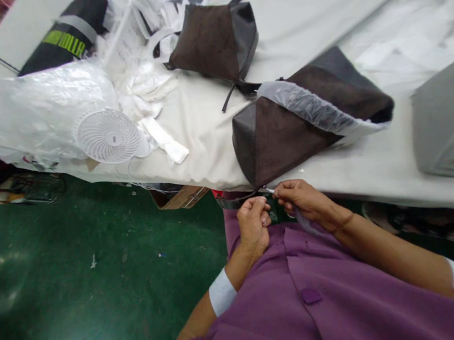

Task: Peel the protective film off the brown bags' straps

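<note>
Purple cloth of your shirt [299, 296] fills the bottom of the view, and your 2 hands sit just above it, close together at the table's edge. Your left hand [255, 226] is curled closed around a dark strap [232, 201] that runs from the lower corner of a brown suede bag [278, 139] with dark grey panels. Your right hand [304, 198] pinches a small pale pointed item [270, 189] between thumb and forefinger, right at the strap; it is too small to name. That bag lies on a white-covered table [382, 168], with clear plastic film [311, 105] along its opening. A 2nd matching bag [210, 40] lies farther along, near crumpled white plastic sheeting [41, 113], a round white fan [108, 136] and a white paper strip [164, 139]. Green floor [96, 271] spreads to your left.
</note>
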{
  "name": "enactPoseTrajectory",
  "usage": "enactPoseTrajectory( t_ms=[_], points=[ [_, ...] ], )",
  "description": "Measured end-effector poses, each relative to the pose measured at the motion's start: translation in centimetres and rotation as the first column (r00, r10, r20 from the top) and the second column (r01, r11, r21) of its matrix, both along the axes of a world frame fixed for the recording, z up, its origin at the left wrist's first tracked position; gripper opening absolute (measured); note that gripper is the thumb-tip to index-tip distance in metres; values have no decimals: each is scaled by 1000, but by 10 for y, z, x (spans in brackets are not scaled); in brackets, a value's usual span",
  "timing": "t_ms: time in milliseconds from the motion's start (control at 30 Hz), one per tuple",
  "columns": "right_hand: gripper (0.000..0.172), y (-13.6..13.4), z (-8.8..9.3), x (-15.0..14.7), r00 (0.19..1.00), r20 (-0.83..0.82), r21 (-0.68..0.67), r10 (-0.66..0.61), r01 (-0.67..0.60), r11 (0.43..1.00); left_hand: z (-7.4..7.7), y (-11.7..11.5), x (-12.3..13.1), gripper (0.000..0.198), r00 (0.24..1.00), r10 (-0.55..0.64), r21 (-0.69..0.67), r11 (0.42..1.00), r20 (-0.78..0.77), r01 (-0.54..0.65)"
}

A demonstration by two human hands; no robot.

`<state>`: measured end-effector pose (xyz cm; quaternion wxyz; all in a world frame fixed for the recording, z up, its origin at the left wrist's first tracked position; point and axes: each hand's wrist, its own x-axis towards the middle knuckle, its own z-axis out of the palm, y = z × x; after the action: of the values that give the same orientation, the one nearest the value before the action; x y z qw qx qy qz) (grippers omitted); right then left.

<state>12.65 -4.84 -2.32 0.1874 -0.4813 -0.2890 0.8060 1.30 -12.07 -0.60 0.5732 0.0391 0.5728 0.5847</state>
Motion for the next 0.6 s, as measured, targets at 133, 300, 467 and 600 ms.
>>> enactPoseTrajectory(
  t_ms=[133,300,467,600],
  points=[
    [21,-6,-5,-4,994,82,187,-71,55,981,6,5,1,21,997,15,-4,1000,-73,-15],
    [21,-9,-3,-1,939,332,552,-86,-120,825,13,9,1,17,941,-87,-15,996,-327,87],
    [21,-14,2,2,839,469,826,-276,-306,474,18,11,-2,17,789,-224,-49,970,-573,239],
    [25,-18,-4,5,805,471,881,-361,-411,232,22,15,-1,16,695,-293,-85,944,-656,317]
  ],
)
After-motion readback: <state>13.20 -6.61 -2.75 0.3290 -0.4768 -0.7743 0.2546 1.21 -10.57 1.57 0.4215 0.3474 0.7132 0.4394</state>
